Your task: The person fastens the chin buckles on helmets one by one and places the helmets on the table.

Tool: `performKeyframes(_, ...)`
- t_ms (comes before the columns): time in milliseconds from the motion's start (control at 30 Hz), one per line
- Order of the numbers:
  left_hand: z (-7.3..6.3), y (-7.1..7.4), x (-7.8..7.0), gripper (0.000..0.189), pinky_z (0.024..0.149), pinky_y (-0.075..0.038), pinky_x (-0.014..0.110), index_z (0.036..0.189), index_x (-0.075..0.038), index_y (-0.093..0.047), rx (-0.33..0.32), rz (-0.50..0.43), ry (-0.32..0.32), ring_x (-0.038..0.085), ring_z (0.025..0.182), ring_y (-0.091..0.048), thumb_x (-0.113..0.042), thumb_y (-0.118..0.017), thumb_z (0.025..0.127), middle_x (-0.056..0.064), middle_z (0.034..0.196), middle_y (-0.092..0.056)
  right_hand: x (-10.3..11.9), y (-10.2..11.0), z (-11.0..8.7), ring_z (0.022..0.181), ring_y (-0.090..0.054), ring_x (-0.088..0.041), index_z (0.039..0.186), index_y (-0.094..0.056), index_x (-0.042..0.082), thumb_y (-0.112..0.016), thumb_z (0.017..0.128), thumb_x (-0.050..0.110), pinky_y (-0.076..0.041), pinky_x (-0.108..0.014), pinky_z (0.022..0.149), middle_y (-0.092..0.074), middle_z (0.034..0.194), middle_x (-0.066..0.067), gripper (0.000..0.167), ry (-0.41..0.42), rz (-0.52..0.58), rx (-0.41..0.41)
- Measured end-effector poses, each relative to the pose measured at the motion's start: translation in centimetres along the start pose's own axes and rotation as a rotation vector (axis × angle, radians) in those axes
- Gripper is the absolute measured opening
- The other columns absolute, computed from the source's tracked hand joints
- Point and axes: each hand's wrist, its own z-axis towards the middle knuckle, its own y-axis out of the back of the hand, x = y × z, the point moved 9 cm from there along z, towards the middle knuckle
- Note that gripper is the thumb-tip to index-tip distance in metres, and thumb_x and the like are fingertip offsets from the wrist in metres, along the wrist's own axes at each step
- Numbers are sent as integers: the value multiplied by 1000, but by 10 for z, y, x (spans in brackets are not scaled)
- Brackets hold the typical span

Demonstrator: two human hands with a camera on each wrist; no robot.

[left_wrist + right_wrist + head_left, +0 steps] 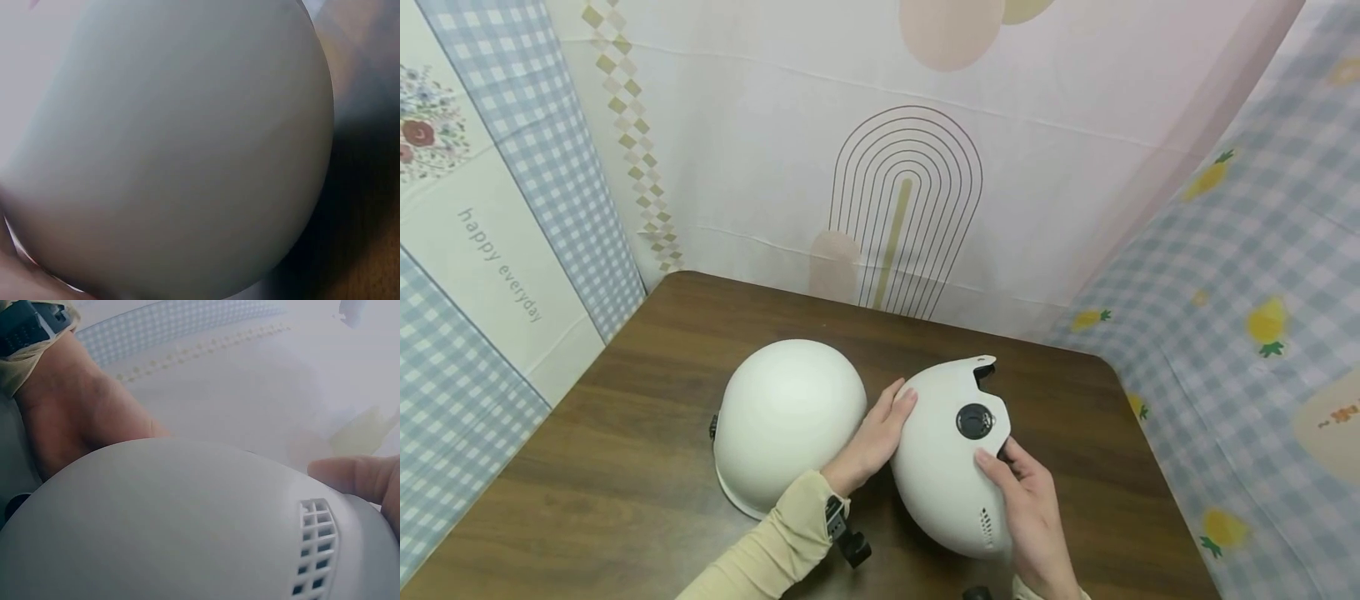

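Observation:
Two white helmets are on the brown table. The right-hand helmet (936, 483) is turned on its side, with a black round disc (975, 422) near its edge and a small vent grille (315, 547) in its shell. My left hand (872, 442) rests on its left side, fingers extended along the smooth shell. My right hand (1030, 500) grips its right edge, thumb on the outside and the other fingers partly hidden behind the rim. The helmet's shell (187, 144) fills most of the left wrist view.
The other white helmet (790, 421) sits dome up just left of my left hand, a small black part (713, 427) at its left edge. Printed cloth (760, 150) hangs behind the wooden table (587, 467), and checked cloth (1210, 350) hangs at the right.

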Motion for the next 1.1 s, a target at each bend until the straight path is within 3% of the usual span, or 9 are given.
performKeyframes(167, 0, 0, -1, 73, 114, -19, 48, 154, -7, -24, 3, -2, -15, 29, 143, -24, -56, -36, 101, 14, 156, -27, -2, 0, 2, 104, -63, -19, 133, -57, 7, -63, 95, 23, -51, -29, 84, -66, 117, -9, 41, -18, 34, 27)
performKeyframes(433, -1, 0, 8, 70, 114, -17, 50, 152, -2, -26, -29, -23, 27, 32, 143, -23, -50, -35, 103, 17, 156, -27, -4, 3, 1, 105, -62, -17, 134, -56, 6, -62, 96, 23, -50, -29, 85, -66, 119, -8, 42, -26, 48, 20)
performKeyframes(533, -1, -1, 8, 74, 115, -16, 49, 153, -4, -26, -26, -29, 20, 30, 144, -22, -56, -36, 101, 15, 157, -26, -5, 4, 2, 106, -61, -17, 135, -55, 6, -62, 96, 24, -50, -28, 86, -65, 122, -8, 43, -37, 60, 16)
performKeyframes(933, -3, -1, -6, 74, 115, -14, 51, 155, -9, -21, -4, 30, -9, 30, 145, -16, -58, -34, 100, 15, 158, -21, -6, 10, 9, 119, -54, -14, 143, -45, 2, -55, 100, 27, -46, -27, 93, -58, 134, -5, 51, -74, 205, 46)
performKeyframes(1100, -5, -2, -10, 73, 114, -8, 56, 155, -13, -21, 15, 57, -13, 33, 146, -7, -59, -34, 100, 14, 159, -19, -7, 15, 13, 130, -43, -14, 148, -37, 2, -50, 103, 31, -43, -28, 98, -45, 146, -6, 55, -86, 305, 101)
